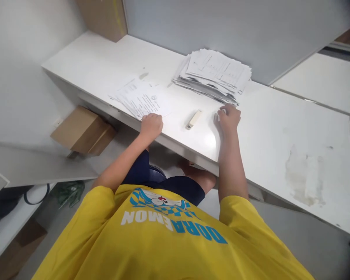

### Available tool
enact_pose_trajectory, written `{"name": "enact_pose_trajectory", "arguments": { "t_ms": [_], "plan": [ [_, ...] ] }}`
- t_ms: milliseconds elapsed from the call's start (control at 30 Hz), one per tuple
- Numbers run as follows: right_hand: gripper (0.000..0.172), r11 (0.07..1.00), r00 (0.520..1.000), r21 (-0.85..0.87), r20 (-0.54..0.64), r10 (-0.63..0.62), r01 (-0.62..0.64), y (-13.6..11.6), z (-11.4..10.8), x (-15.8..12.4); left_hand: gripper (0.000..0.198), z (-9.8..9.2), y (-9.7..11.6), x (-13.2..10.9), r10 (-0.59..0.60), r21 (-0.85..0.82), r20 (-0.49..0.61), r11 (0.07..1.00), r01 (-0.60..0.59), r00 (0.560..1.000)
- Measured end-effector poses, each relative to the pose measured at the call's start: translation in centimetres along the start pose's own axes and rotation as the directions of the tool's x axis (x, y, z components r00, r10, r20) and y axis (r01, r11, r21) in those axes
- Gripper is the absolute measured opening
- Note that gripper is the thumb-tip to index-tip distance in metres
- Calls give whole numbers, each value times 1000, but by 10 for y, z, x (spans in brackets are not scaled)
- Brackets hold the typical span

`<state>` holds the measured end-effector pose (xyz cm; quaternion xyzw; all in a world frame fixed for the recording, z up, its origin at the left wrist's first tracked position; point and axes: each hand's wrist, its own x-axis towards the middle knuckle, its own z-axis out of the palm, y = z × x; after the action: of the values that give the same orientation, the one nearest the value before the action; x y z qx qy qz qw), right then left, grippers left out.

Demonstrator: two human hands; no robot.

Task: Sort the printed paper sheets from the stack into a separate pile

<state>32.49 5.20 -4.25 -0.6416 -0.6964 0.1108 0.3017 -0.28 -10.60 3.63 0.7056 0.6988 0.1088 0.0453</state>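
My left hand (pixel 151 125) is curled into a loose fist and rests on the near corner of a small sheaf of printed sheets (pixel 142 99) lying on the white desk (pixel 280 128). My right hand (pixel 229 116) lies on the desk with its fingers bent, touching the near edge of a tall, untidy stack of printed papers (pixel 214 74). Between the two hands lies a cream-coloured stapler (pixel 194 119), touched by neither hand.
A grey partition wall (pixel 221 23) runs behind the desk. A cardboard box (pixel 83 132) sits below the desk on the left, and another box (pixel 105 15) stands at the far left corner. The desk surface is stained at the right (pixel 305 179).
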Motion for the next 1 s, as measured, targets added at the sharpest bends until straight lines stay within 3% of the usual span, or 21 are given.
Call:
{"name": "enact_pose_trajectory", "arguments": {
  "t_ms": [100, 200, 267, 333, 367, 533, 700, 800, 900, 1000],
  "plan": [
    [33, 987, 989, 60, 7, 149, -149, -11, -4, -1, 49, 10, 6, -2, -26, -5, -58, 1000, 26, 998],
    [31, 984, 988, 87, 9, 152, -153, -17, -7, -3, 58, 20, 2, -2, -19, -48, -45, 999, 17, 999],
    [31, 982, 989, 120, 14, 148, -149, -19, -8, -5, 55, 25, 2, -9, 155, -112, -27, 981, -157, 988],
    [34, 972, 990, 187, 13, 140, -139, -20, -5, -8, 54, 30, 4, -22, 348, -174, -46, 920, -351, 936],
    [37, 965, 990, 223, 6, 142, -140, -21, -4, -11, 54, 33, 6, -29, 390, -182, -74, 900, -397, 918],
    [54, 936, 982, 305, -10, 187, -175, -31, 5, -33, 58, 43, -1, -54, 312, -88, -138, 941, -326, 940],
    [61, 963, 990, 231, 33, 135, -139, -36, 5, -42, 48, 52, -32, -56, 308, -32, -218, 946, -323, 926],
    [59, 980, 994, 169, 11, 104, -105, -32, 6, -38, 48, 59, -39, -63, 366, -53, -276, 918, -394, 889],
    [53, 983, 997, 170, -27, 76, -70, -25, 8, -34, 51, 69, -25, -75, 473, -93, -272, 854, -513, 838],
    [48, 971, 993, 225, -60, 102, -86, -20, 9, -32, 55, 78, 0, -82, 538, -117, -218, 814, -569, 814]
  ]
}}
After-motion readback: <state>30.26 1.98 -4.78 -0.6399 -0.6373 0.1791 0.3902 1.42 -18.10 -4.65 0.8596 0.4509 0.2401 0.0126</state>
